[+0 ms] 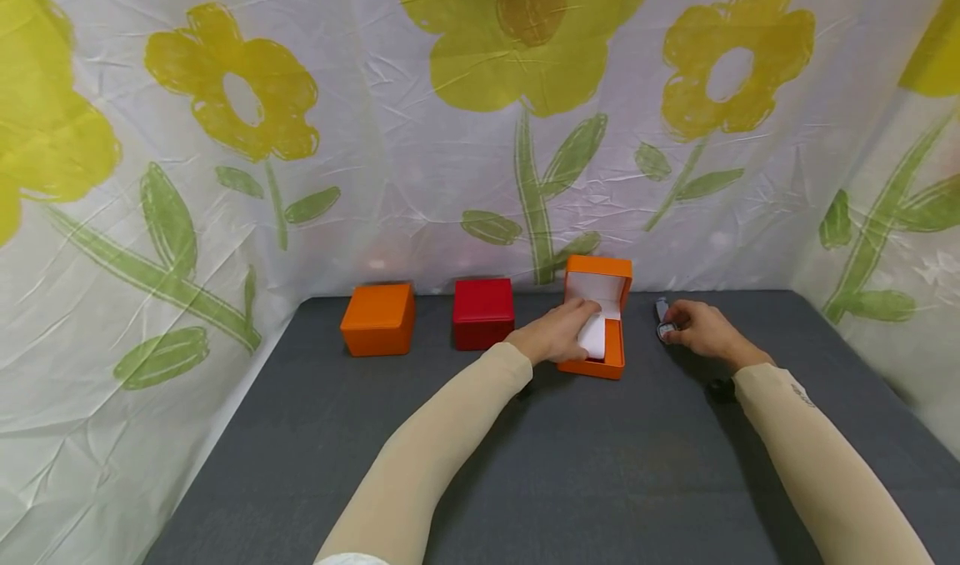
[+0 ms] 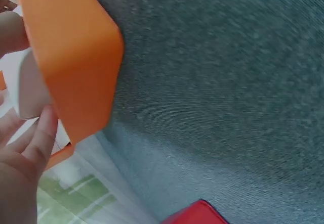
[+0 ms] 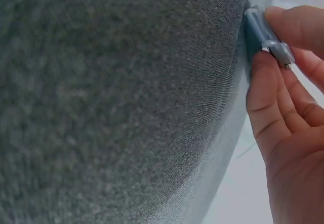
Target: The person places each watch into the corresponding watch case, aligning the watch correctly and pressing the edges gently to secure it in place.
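An orange watch box (image 1: 591, 369) stands with its lid raised near the back of the table, a white cushion (image 1: 594, 337) inside it. My left hand (image 1: 553, 333) reaches over the box's left side and holds the cushion. In the left wrist view, thumb and fingers lie on opposite sides of the white cushion (image 2: 33, 85), behind the orange box wall (image 2: 83, 57). To the right of the box, my right hand (image 1: 702, 330) pinches a wristwatch (image 1: 664, 330) with a grey-blue strap. The right wrist view shows the watch (image 3: 267, 37) between thumb and fingers.
Left of the open box sit a closed red box (image 1: 483, 315) and a closed orange box (image 1: 377, 321). All stand on a dark grey tabletop (image 1: 600, 465). A flower-printed curtain (image 1: 360, 173) hangs right behind the table and along its sides.
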Demonstrator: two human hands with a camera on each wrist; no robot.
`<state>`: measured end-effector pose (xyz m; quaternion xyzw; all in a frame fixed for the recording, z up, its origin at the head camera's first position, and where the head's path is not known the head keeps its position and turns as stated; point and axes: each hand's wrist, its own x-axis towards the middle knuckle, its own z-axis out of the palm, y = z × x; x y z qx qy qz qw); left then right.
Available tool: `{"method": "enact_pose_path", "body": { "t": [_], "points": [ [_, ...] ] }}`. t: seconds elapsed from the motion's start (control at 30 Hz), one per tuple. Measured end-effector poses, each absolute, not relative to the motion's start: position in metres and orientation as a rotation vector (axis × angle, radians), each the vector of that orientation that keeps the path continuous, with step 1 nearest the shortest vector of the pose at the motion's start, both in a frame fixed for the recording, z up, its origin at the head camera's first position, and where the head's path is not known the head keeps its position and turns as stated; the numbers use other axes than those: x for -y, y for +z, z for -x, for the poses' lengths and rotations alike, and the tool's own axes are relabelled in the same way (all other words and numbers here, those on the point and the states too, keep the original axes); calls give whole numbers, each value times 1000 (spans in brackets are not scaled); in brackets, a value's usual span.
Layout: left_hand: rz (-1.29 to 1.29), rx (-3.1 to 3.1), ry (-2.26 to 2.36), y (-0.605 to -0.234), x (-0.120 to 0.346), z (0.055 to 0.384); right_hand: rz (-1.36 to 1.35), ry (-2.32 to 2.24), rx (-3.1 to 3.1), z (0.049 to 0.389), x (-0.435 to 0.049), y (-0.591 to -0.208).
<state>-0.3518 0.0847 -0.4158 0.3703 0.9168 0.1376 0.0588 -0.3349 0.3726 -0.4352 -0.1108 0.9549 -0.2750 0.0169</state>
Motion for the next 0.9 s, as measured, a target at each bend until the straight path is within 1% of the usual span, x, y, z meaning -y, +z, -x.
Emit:
{"method": "enact_pose_path", "body": {
  "t": [0.23,0.37,0.57,0.73,0.9],
  "points": [
    [-1221,-2823,451,-420,-83,351,331,-926,-2968,331,-374,-435],
    [-1249,-2829,550,-421,-81,352,303,-1009,-2959,327,-374,-434],
    [-1197,-2764,836,-421,-73,354,253,-1106,-2947,321,-369,-427],
    [-1144,-2754,881,-421,-68,351,248,-1169,-2948,317,-363,-425],
    [-1054,-2698,987,-418,-65,342,272,-1199,-2947,312,-359,-426]
  ]
}}
